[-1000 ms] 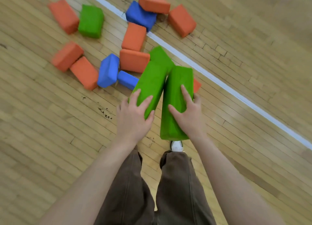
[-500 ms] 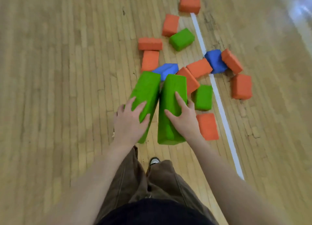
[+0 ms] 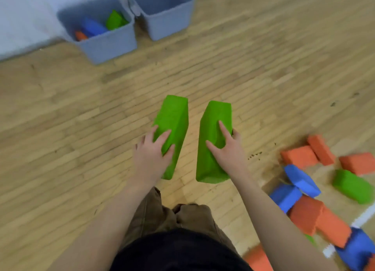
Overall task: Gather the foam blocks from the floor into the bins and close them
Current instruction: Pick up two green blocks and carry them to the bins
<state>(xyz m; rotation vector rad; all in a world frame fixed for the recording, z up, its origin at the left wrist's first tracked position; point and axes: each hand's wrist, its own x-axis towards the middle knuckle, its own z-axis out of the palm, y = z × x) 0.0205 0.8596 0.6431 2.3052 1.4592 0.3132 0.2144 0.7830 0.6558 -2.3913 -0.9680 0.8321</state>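
Observation:
I carry two long green foam blocks above the wooden floor. My left hand (image 3: 151, 156) grips the left green block (image 3: 173, 120) near its lower end. My right hand (image 3: 227, 151) grips the right green block (image 3: 215, 118) the same way, thumb across its top face. Ahead at the upper left stand two open grey bins: the left bin (image 3: 107, 45) holds a green, a blue and an orange block, and the right bin (image 3: 166, 25) shows no blocks inside. Several orange, blue and green blocks (image 3: 300, 157) lie scattered on the floor at my right.
A white wall (image 3: 24, 16) runs behind the bins at the upper left. A white floor line (image 3: 363, 218) crosses under the scattered blocks at the lower right. My legs in brown trousers (image 3: 182, 216) are below the hands. No lids are in view.
I have turned left with both green blocks in hand. The scattered pile has shifted from ahead to my right, and the two bins have come into view ahead. The two blocks are now slightly apart.

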